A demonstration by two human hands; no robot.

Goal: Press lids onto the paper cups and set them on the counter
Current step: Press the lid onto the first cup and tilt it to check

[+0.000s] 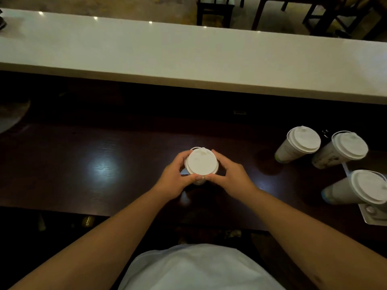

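Hands: our left hand (174,177) and right hand (231,176) gripped the rim of the white lid (201,162) on one paper cup (199,181) over the dark worktop (104,164) | Done: three lidded cups (293,150) stood at right | Left: we judged this lid nearly seated; pale upper counter (188,53) was bare.

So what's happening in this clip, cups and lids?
A person is working at a dark wooden counter. Both hands, the left hand and the right hand, wrap around the rim of a paper cup with a white lid on top, apparently pressing it on. Three lidded cups stand grouped at the right of the counter. The raised white ledge beyond holds no cups in view.
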